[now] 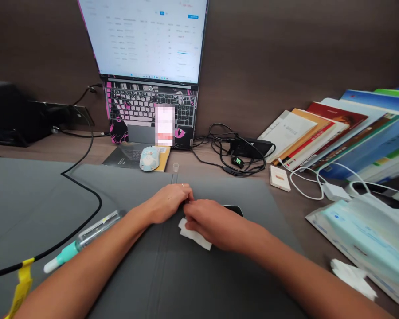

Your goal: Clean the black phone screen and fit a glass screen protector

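My left hand (173, 201) and my right hand (213, 221) meet over the grey desk mat (193, 283), fingertips together. Both are closed, with thumbs and fingers pinched; whatever is between them is hidden. A white tissue (196, 237) sticks out beneath my right hand; I cannot tell whether the fingers grip it. Behind that hand shows one rounded corner of a dark, flat, phone-like object (234, 209). A tiny clear cup (176, 167) stands just beyond my left hand. Beside my left forearm lies a clear bottle with a teal and white top (86, 235).
An open laptop (149, 106) stands at the back, a mouse (149, 158) before it. Black cables and an adapter (252, 148) lie right of it. Books (335, 128) lean at the right, above a tissue pack (369, 243) and crumpled tissue (352, 277). A black cable (98, 199) crosses the left.
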Action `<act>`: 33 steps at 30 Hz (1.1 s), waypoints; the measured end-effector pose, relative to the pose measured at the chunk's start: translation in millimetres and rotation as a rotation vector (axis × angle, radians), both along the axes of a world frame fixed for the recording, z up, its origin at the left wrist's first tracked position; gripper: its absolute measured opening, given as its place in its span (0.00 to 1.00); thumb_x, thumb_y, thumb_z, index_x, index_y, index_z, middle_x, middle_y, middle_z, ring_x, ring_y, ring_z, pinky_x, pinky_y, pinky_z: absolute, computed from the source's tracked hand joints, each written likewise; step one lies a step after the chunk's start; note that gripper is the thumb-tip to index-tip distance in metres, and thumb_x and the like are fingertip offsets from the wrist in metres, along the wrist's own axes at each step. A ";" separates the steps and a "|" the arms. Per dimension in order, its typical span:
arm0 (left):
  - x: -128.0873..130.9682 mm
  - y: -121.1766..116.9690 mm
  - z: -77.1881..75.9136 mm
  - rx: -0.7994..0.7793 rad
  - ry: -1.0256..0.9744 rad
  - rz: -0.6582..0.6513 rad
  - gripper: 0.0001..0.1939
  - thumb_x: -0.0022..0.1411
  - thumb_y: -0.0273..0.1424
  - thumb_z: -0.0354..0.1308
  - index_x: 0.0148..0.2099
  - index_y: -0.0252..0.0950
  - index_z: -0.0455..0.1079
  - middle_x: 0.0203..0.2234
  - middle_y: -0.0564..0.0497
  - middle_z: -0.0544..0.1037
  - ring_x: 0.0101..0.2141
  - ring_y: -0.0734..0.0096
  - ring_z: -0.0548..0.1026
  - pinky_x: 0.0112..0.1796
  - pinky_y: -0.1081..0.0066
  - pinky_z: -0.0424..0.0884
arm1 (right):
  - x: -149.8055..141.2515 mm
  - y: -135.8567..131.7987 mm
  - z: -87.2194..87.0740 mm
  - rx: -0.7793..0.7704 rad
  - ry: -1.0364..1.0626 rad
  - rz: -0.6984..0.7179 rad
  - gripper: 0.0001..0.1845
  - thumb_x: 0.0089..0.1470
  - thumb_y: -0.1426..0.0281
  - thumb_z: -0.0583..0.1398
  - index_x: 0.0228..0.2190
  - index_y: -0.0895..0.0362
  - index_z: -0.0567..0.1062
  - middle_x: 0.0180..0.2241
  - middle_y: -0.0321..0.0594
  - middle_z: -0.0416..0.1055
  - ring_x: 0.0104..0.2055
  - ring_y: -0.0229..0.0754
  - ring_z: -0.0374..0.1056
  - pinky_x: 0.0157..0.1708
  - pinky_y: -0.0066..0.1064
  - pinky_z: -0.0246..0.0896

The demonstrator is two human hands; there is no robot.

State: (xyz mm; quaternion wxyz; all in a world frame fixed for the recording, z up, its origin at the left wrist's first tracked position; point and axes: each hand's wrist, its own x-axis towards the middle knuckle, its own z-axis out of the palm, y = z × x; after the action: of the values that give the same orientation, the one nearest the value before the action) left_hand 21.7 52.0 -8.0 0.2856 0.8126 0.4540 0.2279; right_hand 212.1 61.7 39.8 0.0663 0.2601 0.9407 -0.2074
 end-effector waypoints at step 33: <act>4.9 5.8 4.0 -0.029 0.005 0.022 0.16 0.64 0.32 0.35 0.30 0.38 0.61 0.29 0.50 0.70 0.32 0.67 0.67 0.38 0.66 0.64 | 5.3 14.9 -3.5 -0.005 0.031 -0.074 0.08 0.64 0.73 0.59 0.30 0.56 0.68 0.32 0.38 0.75 0.33 0.41 0.69 0.30 0.30 0.50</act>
State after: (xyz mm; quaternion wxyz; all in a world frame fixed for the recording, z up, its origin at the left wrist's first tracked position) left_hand 26.6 57.8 -4.0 0.2935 0.8041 0.4668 0.2224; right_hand 217.3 76.6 36.3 0.0446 0.2913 0.9309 -0.2161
